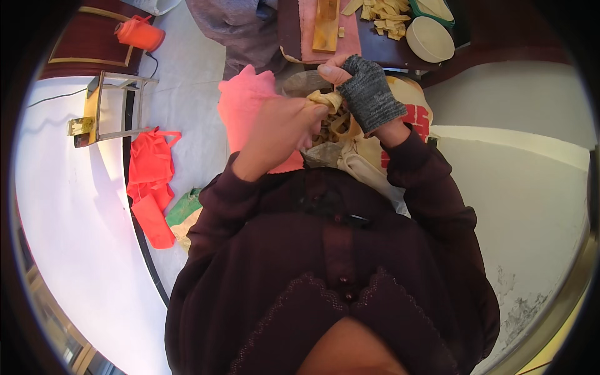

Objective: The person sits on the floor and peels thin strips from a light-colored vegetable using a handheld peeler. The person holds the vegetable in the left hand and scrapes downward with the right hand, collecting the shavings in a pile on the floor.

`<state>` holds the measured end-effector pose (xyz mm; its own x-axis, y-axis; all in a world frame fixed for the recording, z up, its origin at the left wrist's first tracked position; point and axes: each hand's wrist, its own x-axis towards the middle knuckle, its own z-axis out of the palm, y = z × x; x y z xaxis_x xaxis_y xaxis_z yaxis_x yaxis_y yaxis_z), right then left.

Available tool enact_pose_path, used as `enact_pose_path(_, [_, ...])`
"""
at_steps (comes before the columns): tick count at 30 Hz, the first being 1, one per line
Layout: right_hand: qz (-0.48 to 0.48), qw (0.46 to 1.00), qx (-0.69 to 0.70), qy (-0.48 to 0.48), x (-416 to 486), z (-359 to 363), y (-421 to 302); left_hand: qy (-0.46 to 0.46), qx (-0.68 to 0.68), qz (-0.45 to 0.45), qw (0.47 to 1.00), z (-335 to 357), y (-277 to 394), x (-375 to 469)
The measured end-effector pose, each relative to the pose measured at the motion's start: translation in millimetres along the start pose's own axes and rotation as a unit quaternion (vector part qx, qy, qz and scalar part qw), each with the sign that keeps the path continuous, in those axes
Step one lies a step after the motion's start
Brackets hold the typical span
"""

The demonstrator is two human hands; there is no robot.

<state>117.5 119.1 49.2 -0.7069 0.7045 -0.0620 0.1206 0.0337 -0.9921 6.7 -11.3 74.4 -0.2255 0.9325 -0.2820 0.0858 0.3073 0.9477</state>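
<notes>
My bare left hand [286,127] pinches a folded pale-yellow strip [328,100] between thumb and fingers. Close to its right, my right hand [363,91] wears a grey knitted fingerless glove, with its fingers curled beside the strip. Whether the right fingers also grip part of it, I cannot tell. Below both hands, a plastic bag [326,153] holds several similar strips [340,125], partly hidden by the hands. A pink cloth [243,108] lies under my left forearm and hand.
Ahead, a dark table carries a pink cloth [307,28], a wooden block [326,26], a pile of strips [386,16] and a white bowl [430,40]. At left are a red jug [139,35], a metal-framed stool [124,108] and red fabric [152,183]. A pale wall [506,187] stands right.
</notes>
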Motion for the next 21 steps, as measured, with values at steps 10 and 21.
enact_pose_path(10, [-0.116,0.988,-0.098,0.033,13,-15,30,-0.047,0.004,-0.018,0.999,-18,16,-24])
enact_pose_path(21, [0.074,0.990,-0.028,-0.113,6,1,28,0.112,0.470,0.216,0.849,-6,-31,24])
